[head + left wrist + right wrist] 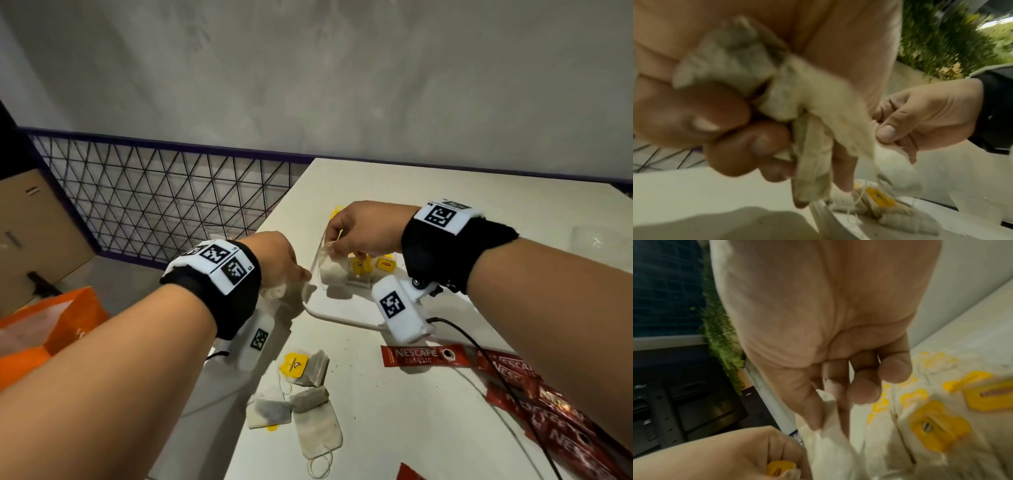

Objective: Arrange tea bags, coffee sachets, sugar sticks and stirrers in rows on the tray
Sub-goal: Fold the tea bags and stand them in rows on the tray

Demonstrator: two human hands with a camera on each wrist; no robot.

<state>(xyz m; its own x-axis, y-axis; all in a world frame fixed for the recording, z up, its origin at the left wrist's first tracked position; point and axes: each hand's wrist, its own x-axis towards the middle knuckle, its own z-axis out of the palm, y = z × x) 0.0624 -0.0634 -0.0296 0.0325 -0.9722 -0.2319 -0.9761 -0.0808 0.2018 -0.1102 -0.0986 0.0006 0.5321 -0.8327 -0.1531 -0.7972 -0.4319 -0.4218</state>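
My left hand [291,270] grips a bunch of pale tea bags [740,65] at the left rim of the white tray [337,310]. Its fingers [729,113] curl round them. My right hand [346,236] pinches one tea bag [330,267] by its top edge and holds it just above the tray, close to the left hand. The pinch shows in the right wrist view, thumb and forefinger on the tea bag [830,434]. Several tea bags with yellow tags [371,267] lie on the tray beyond it. Red Nescafe coffee sachets [424,356] lie on the table near my right forearm.
Loose tea bags [305,394] lie on the white table [370,428] in front of the tray. A black cable [479,346] crosses the sachets. An orange bag [51,329] sits left below the table. A wire-mesh railing [154,202] runs behind. A clear plastic container [599,240] stands far right.
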